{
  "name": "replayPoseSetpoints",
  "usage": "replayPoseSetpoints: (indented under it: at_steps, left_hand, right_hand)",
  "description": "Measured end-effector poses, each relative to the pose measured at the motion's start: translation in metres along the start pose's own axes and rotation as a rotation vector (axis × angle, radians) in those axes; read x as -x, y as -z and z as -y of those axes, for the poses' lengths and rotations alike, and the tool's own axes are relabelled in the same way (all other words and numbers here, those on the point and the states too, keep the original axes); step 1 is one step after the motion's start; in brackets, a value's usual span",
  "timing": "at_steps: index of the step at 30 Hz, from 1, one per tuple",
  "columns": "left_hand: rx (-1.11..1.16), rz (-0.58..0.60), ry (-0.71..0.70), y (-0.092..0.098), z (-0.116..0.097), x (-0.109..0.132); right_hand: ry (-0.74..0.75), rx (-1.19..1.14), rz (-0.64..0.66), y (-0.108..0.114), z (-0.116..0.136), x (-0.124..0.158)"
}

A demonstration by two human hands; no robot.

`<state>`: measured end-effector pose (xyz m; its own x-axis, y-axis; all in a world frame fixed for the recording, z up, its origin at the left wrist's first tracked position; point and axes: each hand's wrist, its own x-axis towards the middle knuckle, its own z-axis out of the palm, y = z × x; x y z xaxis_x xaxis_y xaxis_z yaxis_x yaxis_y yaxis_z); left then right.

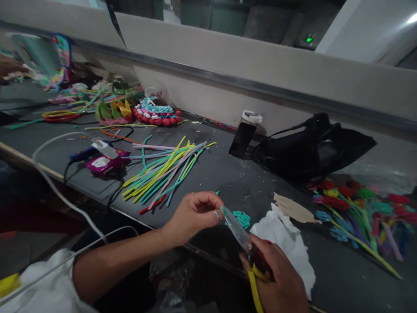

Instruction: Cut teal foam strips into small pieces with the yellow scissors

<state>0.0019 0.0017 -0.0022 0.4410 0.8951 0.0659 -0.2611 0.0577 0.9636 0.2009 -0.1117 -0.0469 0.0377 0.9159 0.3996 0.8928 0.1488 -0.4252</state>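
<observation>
My left hand is closed in a pinch on a short teal pipe-cleaner piece above the table's front edge. My right hand grips scissors with yellow and red handles; their blades point up-left and meet the teal piece at my left fingertips. A small heap of cut teal pieces lies on the dark table just behind the blades. A bundle of long yellow, teal and pink pipe cleaners lies further left.
A white crumpled cloth and a beige paper scrap lie right of my hands. Finished colourful pipe-cleaner flowers sit far right, with a black bag and bottle behind. A glue gun with cables lies left.
</observation>
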Motion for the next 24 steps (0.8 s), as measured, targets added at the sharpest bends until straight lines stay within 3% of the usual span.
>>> replayPoseSetpoints:
  at_steps: [14, 20, 24]
  left_hand:
    - [-0.055, 0.031, 0.081, -0.001, 0.003, -0.001]
    - [-0.108, 0.021, 0.11, -0.003, 0.0, -0.003]
    - [-0.113, 0.028, 0.104, -0.002, 0.002, -0.003]
  right_hand:
    - [0.014, 0.046, 0.055, 0.006, -0.007, 0.001]
    - [0.139, 0.067, 0.008, 0.004, -0.017, 0.004]
    - [0.07, 0.07, 0.039, 0.004, -0.013, 0.004]
